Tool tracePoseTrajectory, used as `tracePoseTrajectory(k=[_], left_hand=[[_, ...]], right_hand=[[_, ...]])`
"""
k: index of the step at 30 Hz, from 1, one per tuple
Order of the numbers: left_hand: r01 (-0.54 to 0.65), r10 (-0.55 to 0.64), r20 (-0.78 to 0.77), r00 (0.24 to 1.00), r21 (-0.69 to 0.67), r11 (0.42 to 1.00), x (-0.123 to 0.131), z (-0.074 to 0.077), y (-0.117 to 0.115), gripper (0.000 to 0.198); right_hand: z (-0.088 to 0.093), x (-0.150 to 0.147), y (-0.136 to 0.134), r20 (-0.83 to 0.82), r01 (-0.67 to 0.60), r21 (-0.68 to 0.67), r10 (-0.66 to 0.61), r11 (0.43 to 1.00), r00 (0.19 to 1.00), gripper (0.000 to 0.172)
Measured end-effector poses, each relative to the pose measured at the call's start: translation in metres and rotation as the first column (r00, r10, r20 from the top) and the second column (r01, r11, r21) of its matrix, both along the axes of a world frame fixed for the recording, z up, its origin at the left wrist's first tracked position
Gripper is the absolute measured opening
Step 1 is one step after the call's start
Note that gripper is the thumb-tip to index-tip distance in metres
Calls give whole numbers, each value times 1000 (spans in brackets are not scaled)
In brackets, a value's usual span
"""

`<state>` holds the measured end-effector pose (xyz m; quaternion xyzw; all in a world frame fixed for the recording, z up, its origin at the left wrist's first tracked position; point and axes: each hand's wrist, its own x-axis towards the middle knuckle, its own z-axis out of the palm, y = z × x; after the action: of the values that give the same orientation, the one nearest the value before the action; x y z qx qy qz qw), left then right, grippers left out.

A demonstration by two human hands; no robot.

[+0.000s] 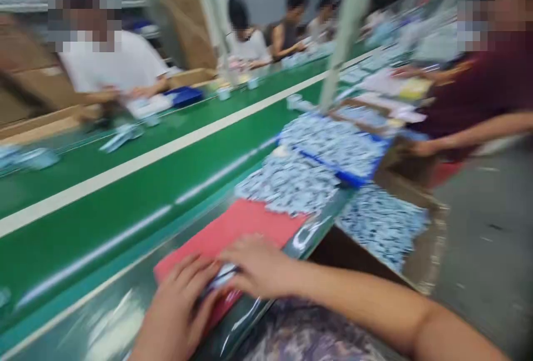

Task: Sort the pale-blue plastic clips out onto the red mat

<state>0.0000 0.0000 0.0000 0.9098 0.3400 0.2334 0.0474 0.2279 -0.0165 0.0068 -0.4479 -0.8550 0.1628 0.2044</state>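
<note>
My left hand (181,294) and my right hand (260,266) meet over a red sheet (233,227) on the bench. Between their fingertips is a small light-blue piece (224,275) with a dark line along it, partly hidden and blurred. Both hands have their fingers closed about this piece, one from each side. Just beyond the sheet lies a heap of similar light-blue pieces (287,183), its near edge overlapping the red. Behind it, a blue tray (353,179) is filled with more of them.
Right of the bench, a cardboard box (433,239) holds many light-blue pieces. A green conveyor belt (166,200) with a white stripe runs along the left. A slanted post (347,28) stands beyond the tray. Several people sit across the belt; a person in dark red (478,83) is at right.
</note>
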Motion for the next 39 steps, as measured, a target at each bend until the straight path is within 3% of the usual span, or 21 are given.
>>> tracePoseTrajectory(k=[2, 5, 12, 18, 21, 25, 27, 29, 32, 34, 37, 39], left_hand=[[-55, 44, -111, 993, -97, 994, -13, 8, -22, 27], [-106, 91, -98, 991, -169, 980, -10, 14, -25, 22], [-97, 81, -77, 994, -238, 966, -4, 19, -32, 26], [-220, 217, -42, 975, -303, 927, -1, 19, -34, 23], [-204, 179, -122, 976, -249, 947, 3, 23, -36, 29], [-196, 183, -291, 939, -17, 980, -2, 29, -35, 31], [-158, 172, -365, 915, 68, 985, -11, 33, -19, 22], [-107, 159, -423, 892, 145, 984, -23, 38, 12, 19], [-111, 245, -460, 853, 298, 948, -39, 46, 81, 22], [-188, 352, -453, 819, 367, 911, -46, 48, 131, 27], [-374, 467, -395, 791, 292, 880, -52, 40, 195, 36], [-457, 491, -369, 789, 183, 871, -57, 31, 224, 42]], right_hand=[[-19, -20, 5, -112, -86, -87, 76, 992, 991, 36], [-29, -28, 2, -173, -74, -174, 43, 982, 984, 33], [-16, -18, -7, -187, -86, -219, 45, 972, 981, 35], [-15, -23, -6, -189, -76, -220, 35, 973, 981, 25], [-17, -25, -9, -215, -69, -222, 20, 973, 976, 26], [-20, -16, -14, -285, -66, -129, 27, 989, 958, 41], [-20, -4, -11, -291, 11, -24, -18, 1000, 957, 43], [-20, 14, -5, -226, 171, 103, -145, 980, 963, 33], [-20, 43, 7, -28, 393, 263, -400, 881, 916, 24], [-23, 57, 14, 96, 459, 322, -510, 828, 855, 21], [-29, 63, 20, 199, 459, 392, -561, 797, 804, 16], [-32, 58, 20, 218, 427, 438, -554, 791, 803, 14]])
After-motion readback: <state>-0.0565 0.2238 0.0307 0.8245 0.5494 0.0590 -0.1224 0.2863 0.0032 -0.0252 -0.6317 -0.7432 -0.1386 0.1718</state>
